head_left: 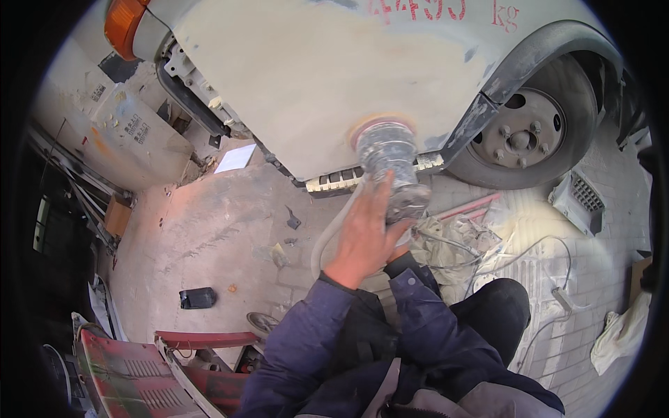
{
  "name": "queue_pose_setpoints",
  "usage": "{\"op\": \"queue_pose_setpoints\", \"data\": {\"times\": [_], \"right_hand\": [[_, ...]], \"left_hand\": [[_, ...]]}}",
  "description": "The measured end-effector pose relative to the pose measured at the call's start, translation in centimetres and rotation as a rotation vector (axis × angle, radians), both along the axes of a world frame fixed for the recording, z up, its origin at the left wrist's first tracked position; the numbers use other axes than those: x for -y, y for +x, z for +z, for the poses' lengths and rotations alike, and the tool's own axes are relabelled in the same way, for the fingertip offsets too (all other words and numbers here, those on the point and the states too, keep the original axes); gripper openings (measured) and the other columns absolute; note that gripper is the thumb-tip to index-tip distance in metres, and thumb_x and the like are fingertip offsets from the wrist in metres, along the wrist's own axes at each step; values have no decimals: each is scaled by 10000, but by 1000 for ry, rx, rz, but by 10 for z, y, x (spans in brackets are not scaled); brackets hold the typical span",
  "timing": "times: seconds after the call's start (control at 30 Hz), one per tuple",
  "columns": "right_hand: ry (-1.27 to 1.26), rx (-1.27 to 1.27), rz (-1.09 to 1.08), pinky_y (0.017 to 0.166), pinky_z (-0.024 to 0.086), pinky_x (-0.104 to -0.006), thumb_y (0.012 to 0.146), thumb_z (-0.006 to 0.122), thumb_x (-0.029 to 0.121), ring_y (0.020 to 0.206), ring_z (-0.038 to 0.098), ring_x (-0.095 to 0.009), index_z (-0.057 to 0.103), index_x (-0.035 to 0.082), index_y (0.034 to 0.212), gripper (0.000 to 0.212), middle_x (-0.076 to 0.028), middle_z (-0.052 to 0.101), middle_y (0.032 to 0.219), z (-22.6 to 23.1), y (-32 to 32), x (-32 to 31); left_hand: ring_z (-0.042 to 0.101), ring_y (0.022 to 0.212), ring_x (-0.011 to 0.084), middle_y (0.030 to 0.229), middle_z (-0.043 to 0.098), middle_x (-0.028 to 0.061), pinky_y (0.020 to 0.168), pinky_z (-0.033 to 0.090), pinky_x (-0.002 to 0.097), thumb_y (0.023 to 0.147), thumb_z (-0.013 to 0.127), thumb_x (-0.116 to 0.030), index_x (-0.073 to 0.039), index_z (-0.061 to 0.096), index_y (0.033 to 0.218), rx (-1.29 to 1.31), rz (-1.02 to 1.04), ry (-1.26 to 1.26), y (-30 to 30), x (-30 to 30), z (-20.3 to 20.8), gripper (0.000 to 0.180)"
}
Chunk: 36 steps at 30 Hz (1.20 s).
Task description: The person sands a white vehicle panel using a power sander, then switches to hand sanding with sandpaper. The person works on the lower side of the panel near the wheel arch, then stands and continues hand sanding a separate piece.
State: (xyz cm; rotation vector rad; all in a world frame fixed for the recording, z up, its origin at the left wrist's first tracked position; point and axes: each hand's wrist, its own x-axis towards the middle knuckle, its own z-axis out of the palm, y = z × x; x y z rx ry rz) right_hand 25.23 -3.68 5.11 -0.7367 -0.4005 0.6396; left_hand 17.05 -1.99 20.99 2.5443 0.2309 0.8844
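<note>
From the head view, I stand and see the person bent toward a vehicle. Its big pale panel [306, 83] fills the place around twelve o'clock, between an orange lamp [124, 28] at ten and a dusty wheel [521, 136] at two. The sander [389, 150], a dust-covered round tool, is at one o'clock, with its disc against the lower part of this panel. The left hand [362, 233] holds it, with fingers stretched along the body; the right hand [398, 253] is close behind, mostly hidden, so its grip I cannot tell. A wide area is already matt and smooth-looking, I judge, but cloudy tones and grey spots remain near the right edge, so the work seems to be in the middle, not finished. On the floor, a black object [198, 298] and a red slatted part [129, 369] lie toward eight o'clock.
</note>
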Motion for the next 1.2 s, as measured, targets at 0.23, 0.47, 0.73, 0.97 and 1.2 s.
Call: {"op": "queue_pose_setpoints", "data": {"times": [0.23,0.47,0.73,0.97,1.2], "right_hand": [[59,-58,7,1073,560,-442,1056,562,235,1202,707,-314,610,33,1426,424,-139,710,1349,-2,19,28],[232,-288,213,1072,565,-451,1077,519,243,1201,708,-327,603,29,1436,426,-140,714,1342,10,-27,-14],[-77,239,45,998,602,-426,1037,547,98,1145,732,-305,622,10,1395,377,-149,737,1285,38,-71,-50],[71,-122,-18,987,599,-415,1072,510,127,1125,720,-267,627,9,1367,339,-133,726,1266,16,-10,-6],[182,-56,-96,1000,584,-415,1105,478,162,1112,699,-237,625,11,1352,325,-104,713,1244,-16,48,-10]], "left_hand": [[569,1337,562,1497,511,432,1127,486,541,923,840,-299,-101,355,1687,-86,40,149,38,35,6,926],[564,1378,526,1542,504,389,1151,473,542,912,836,-234,-60,353,1669,1,55,-89,-31,-15,3,914],[525,1444,319,1649,428,234,1207,423,430,959,680,-62,8,252,1693,139,107,-494,-89,-49,-23,853],[575,1375,514,1527,553,336,1140,483,518,948,815,-270,-32,354,1675,1,-3,-78,-14,-9,-13,893],[600,1328,526,1516,573,318,1104,496,538,956,818,-343,-1,363,1661,248,-49,-5,22,12,37,906]]}}
